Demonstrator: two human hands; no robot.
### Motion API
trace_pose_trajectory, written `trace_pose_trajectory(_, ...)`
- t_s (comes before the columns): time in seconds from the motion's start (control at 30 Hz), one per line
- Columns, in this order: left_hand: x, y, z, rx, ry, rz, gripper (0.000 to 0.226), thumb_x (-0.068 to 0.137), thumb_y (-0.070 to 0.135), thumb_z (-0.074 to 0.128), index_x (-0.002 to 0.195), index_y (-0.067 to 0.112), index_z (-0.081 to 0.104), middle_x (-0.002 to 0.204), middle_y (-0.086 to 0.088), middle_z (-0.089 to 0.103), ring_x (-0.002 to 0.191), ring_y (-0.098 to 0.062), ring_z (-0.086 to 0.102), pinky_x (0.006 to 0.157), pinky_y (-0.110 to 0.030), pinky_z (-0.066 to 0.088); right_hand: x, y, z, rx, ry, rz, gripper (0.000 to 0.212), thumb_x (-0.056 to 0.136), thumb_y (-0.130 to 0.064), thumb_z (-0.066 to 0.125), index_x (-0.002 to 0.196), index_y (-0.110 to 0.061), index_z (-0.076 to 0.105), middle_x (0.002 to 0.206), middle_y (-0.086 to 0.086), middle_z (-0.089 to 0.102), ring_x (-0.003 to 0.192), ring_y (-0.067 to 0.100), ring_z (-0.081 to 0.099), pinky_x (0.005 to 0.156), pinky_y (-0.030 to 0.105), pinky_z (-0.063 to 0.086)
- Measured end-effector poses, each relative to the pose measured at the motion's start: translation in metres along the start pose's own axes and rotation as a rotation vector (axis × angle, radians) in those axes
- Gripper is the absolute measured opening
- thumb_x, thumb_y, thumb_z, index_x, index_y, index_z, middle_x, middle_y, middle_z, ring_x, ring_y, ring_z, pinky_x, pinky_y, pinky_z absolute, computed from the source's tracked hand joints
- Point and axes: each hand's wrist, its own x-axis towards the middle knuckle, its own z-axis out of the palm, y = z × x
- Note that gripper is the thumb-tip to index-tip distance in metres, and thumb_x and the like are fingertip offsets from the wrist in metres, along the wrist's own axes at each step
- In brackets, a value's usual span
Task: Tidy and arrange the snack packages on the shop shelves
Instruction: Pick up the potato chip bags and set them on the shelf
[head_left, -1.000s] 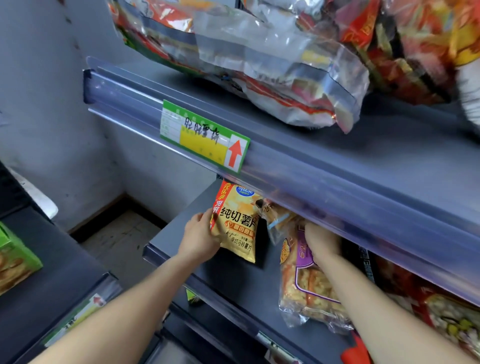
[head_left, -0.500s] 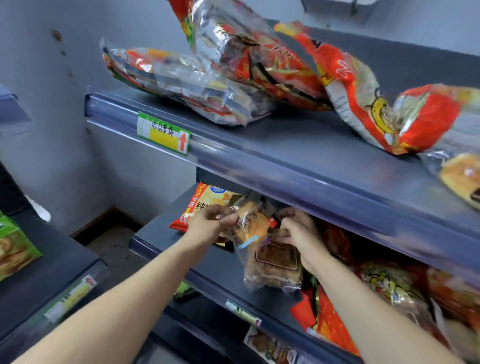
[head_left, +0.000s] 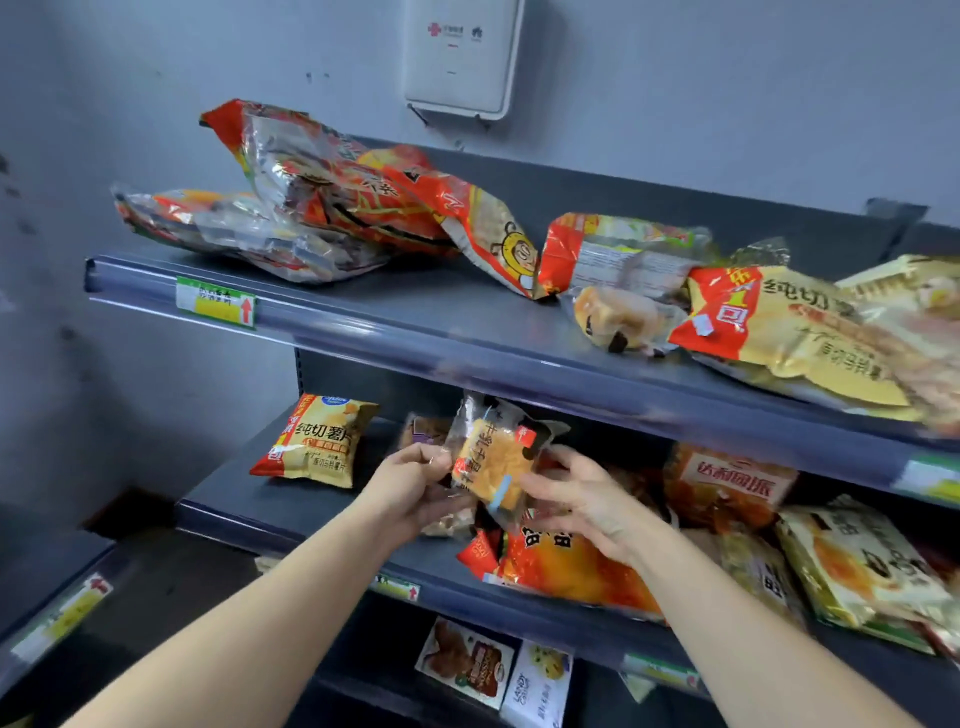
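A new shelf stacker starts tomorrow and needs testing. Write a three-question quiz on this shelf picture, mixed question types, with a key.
1. True or false: the left hand and the right hand both hold the clear bread packet.
2. What lies alone at the left end of the middle shelf? A) a yellow chip bag B) a bottle C) a tin
3. What is mounted on the wall above the top shelf?

Key: 1 true; 2 A; 3 a white box.
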Motion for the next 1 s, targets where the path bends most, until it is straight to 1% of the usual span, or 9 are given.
trace_pose_trajectory(0.13,-0.016,-0.012,0.048,-0.05,-0.166,-0.16,0.019,0.101,0.001,0.034,0.09,0.004,0.05,0.087,-0.024,0.068,0.075,-0.036,0.07,0.065,-0.043,0.06,-0.04,-0.003,-0.019,-0.143,0.081,0.051,0.05,0.075,-0.008,0.079,0.117,-0.014,0.054,0.101,0.011,0.071,0.082,0.024,0.072,0.064,0.032,0.057)
trace_pose_trajectory(0.23,-0.021,-0.017,0.062,0.319,-0.26,-0.162,0.017,0.096,-0.002,0.044,0.087,0.009,0.053,0.096,-0.016,0.067,0.098,-0.034,0.066,0.088,-0.049,0.052,-0.069,-0.002,-0.038,-0.199,0.263,0.022,0.033,0.086,-0.002,0.066,0.117,-0.005,0.057,0.091,0.013,0.07,0.067,0.016,0.069,0.058,0.027,0.053)
trace_pose_trajectory(0.3,-0.024,-0.02,0.068,0.451,-0.293,-0.151,0.018,0.091,-0.007,0.051,0.096,0.01,0.054,0.097,-0.012,0.067,0.101,-0.03,0.064,0.091,-0.049,0.051,-0.09,0.0,-0.051,-0.256,0.34,0.023,0.03,0.091,0.0,0.059,0.121,-0.002,0.057,0.084,0.011,0.068,0.06,0.011,0.067,0.055,0.022,0.051)
trace_pose_trajectory(0.4,-0.03,-0.026,0.085,0.403,-0.299,-0.073,0.058,0.082,-0.015,0.055,0.129,0.016,0.041,0.115,-0.01,0.06,0.102,-0.027,0.059,0.089,-0.046,0.051,-0.118,0.006,-0.065,-0.328,0.419,0.053,0.033,0.093,0.001,0.055,0.127,-0.001,0.055,0.092,0.014,0.068,0.068,0.016,0.067,0.058,0.023,0.053)
trace_pose_trajectory(0.47,-0.033,-0.031,0.097,0.379,-0.367,-0.025,0.072,0.08,-0.014,0.058,0.137,0.023,0.036,0.122,-0.008,0.055,0.096,-0.024,0.059,0.089,-0.044,0.05,-0.136,0.009,-0.072,-0.342,0.47,0.064,0.032,0.094,0.0,0.053,0.126,-0.004,0.056,0.094,0.012,0.067,0.071,0.018,0.065,0.057,0.023,0.052)
trace_pose_trajectory(0.6,-0.046,-0.044,0.126,0.454,-0.563,-0.029,0.034,0.085,-0.001,0.064,0.117,0.01,0.063,0.094,-0.005,0.071,0.084,-0.017,0.065,0.077,-0.037,0.053,-0.175,0.012,-0.09,-0.341,0.557,0.085,0.025,0.095,-0.002,0.053,0.115,-0.015,0.061,0.096,0.003,0.065,0.075,0.015,0.059,0.063,0.025,0.05)
trace_pose_trajectory(0.73,-0.062,-0.063,0.166,0.493,-0.594,0.032,0.003,0.088,0.006,0.066,0.086,0.008,0.066,0.073,-0.003,0.069,0.074,-0.017,0.062,0.059,-0.03,0.055,-0.215,0.02,-0.114,-0.253,0.684,0.079,0.026,0.096,-0.005,0.053,0.117,-0.016,0.061,0.112,0.006,0.065,0.09,0.019,0.062,0.069,0.028,0.054)
trace_pose_trajectory(0.83,-0.074,-0.082,0.204,0.584,-0.631,0.113,0.018,0.091,-0.001,0.06,0.075,0.006,0.061,0.067,-0.007,0.067,0.071,-0.021,0.061,0.06,-0.033,0.056,-0.246,0.026,-0.133,-0.133,0.772,0.065,0.023,0.096,-0.003,0.051,0.104,-0.02,0.064,0.112,0.006,0.065,0.094,0.02,0.064,0.067,0.028,0.055)
trace_pose_trajectory(1.0,-0.093,-0.128,0.275,0.64,-0.601,0.185,0.023,0.095,0.005,0.055,0.074,0.013,0.055,0.085,-0.011,0.069,0.074,-0.018,0.064,0.056,-0.031,0.051,-0.296,0.042,-0.176,-0.034,0.924,0.064,0.023,0.095,-0.003,0.051,0.095,-0.021,0.065,0.094,0.003,0.07,0.082,0.017,0.065,0.072,0.033,0.056)
